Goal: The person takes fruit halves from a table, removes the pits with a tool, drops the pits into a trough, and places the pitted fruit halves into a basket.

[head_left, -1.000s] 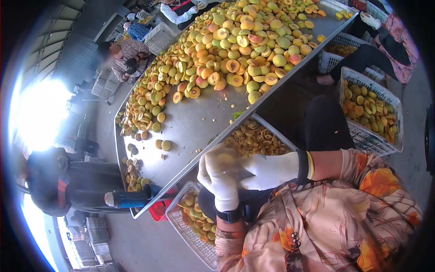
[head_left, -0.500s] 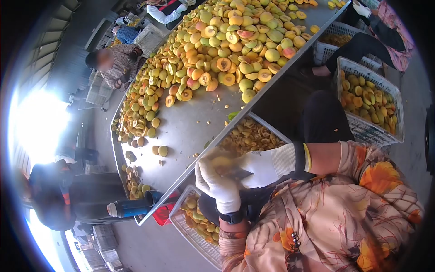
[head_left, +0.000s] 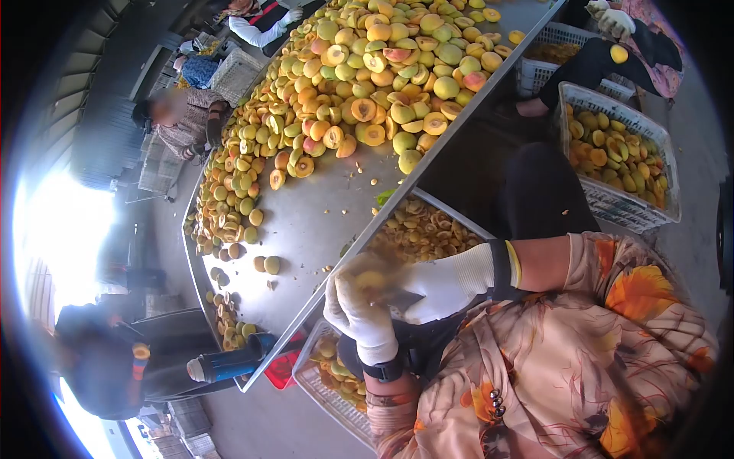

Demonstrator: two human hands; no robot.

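My left hand (head_left: pixel 358 310), in a white glove with a dark band at the wrist, curls around a yellow piece of peach (head_left: pixel 371 280). Against it works my right hand (head_left: pixel 440 289), gloved too, its fingers closed and smeared by motion; what they grip is hidden. Both hands meet over my lap, just off the metal table's edge (head_left: pixel 336 277). Below them is a crate of brownish fruit scraps (head_left: pixel 432 236). Halved and whole peaches (head_left: pixel 367 84) lie heaped on the table, several with brown pits showing.
Crates of cut fruit stand at the right (head_left: pixel 657 200) and below the table corner (head_left: pixel 317 382). A blue bottle-like object (head_left: pixel 229 365) and a red container (head_left: pixel 284 370) sit by that corner. Co-workers are around the table; one person's gloved hand (head_left: pixel 615 23) is at top right.
The view has shifted slightly. My hands stay together around the peach piece, blurred by small motions. At left, a co-worker's hand now shows a piece of fruit; a yellow piece appears near the top-right co-worker.
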